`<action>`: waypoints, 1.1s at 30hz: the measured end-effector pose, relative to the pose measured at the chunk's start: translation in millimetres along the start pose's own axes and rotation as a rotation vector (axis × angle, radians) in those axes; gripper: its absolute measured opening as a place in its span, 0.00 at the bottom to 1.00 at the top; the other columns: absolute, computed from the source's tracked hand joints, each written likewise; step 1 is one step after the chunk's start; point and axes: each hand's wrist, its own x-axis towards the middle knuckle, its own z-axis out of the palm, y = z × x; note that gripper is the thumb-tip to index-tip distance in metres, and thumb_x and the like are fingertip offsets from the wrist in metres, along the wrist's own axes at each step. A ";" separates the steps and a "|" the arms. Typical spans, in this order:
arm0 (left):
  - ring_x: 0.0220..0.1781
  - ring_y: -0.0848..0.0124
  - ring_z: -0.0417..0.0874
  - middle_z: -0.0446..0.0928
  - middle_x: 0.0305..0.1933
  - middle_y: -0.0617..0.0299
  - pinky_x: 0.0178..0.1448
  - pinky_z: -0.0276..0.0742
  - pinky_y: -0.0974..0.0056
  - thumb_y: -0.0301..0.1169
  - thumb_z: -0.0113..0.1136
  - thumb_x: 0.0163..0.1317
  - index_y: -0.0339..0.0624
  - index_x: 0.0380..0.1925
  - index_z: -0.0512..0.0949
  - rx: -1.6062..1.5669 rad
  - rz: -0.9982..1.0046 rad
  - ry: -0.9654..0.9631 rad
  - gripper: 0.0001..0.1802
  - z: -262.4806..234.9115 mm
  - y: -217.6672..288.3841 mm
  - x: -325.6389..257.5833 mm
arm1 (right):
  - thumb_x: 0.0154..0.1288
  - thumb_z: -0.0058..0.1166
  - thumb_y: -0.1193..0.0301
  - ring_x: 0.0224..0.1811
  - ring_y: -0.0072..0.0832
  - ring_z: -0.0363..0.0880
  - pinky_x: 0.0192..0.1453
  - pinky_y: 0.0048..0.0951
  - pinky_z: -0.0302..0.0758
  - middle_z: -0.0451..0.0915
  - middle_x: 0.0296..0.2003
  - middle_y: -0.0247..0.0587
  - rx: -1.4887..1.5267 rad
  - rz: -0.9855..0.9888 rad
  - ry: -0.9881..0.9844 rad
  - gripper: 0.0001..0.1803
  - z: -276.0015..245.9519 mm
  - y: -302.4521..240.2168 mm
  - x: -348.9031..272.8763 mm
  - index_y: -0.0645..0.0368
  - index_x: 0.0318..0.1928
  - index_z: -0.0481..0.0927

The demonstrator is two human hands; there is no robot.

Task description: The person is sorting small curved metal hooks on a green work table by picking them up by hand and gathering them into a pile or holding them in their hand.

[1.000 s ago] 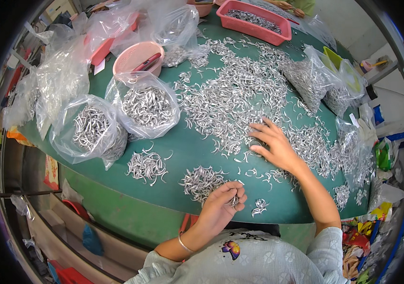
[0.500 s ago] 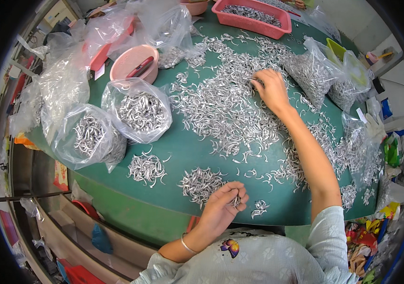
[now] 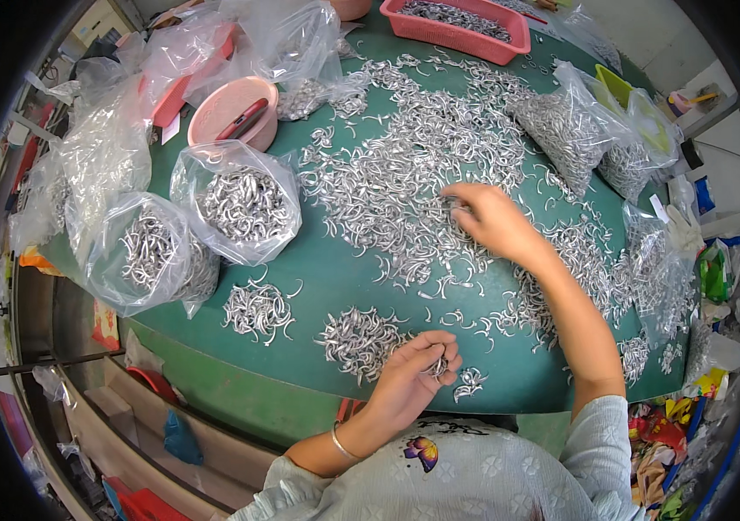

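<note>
Small curved silver metal pieces (image 3: 404, 187) lie in a wide heap across the green table (image 3: 361, 282). My left hand (image 3: 411, 373) is closed around several of these curved pieces, whose ends show between thumb and fingers. It is beside a smaller pile (image 3: 357, 339) near the front edge. Over the right part of the big heap is my right hand (image 3: 496, 224), its fingers curled and its thumb and forefinger down among the pieces. Whatever lies between those fingertips is too small to make out. A tiny cluster (image 3: 470, 384) rests just right of my left hand.
Two open clear bags of pieces (image 3: 246, 204) stand at the left, near a pink bowl (image 3: 231, 104) holding a red and black tool. Another small pile (image 3: 259, 308) is in front of them. A pink basket (image 3: 457, 30) stands far off; filled bags (image 3: 561, 130) line the right.
My right hand has drawn nearer to me and slightly left over the heap. My left hand stays closed in nearly the same place. The whole view has shifted slightly.
</note>
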 end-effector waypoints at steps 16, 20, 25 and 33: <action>0.41 0.69 0.71 0.71 0.38 0.61 0.41 0.71 0.68 0.25 0.51 0.65 0.38 0.46 0.73 0.040 0.028 0.016 0.10 1.7 -4.2 -3.3 | 0.61 0.57 0.78 0.35 0.22 0.78 0.41 0.26 0.76 0.80 0.34 0.36 0.271 0.139 0.245 0.08 -38.7 22.6 -51.7 0.63 0.41 0.77; 0.40 0.70 0.70 0.70 0.38 0.61 0.40 0.70 0.69 0.24 0.51 0.65 0.38 0.46 0.73 0.039 0.010 0.014 0.10 6.0 -7.3 -6.7 | 0.59 0.55 0.77 0.35 0.25 0.79 0.40 0.28 0.76 0.80 0.31 0.42 0.406 0.312 0.179 0.14 -47.9 27.3 -54.7 0.60 0.48 0.79; 0.40 0.70 0.72 0.71 0.37 0.61 0.41 0.72 0.69 0.25 0.51 0.66 0.39 0.45 0.74 0.068 0.008 -0.023 0.09 6.9 -11.0 -12.7 | 0.61 0.55 0.74 0.33 0.39 0.79 0.43 0.37 0.74 0.81 0.32 0.48 0.036 -0.002 0.132 0.14 -3.3 0.8 -13.1 0.61 0.49 0.79; 0.40 0.71 0.72 0.71 0.36 0.61 0.40 0.71 0.69 0.25 0.51 0.66 0.39 0.45 0.74 0.054 0.033 0.022 0.08 -3.8 -10.2 -16.6 | 0.58 0.58 0.70 0.49 0.49 0.78 0.54 0.43 0.74 0.80 0.42 0.54 -0.019 0.282 -0.148 0.13 -5.9 9.0 -2.2 0.59 0.44 0.81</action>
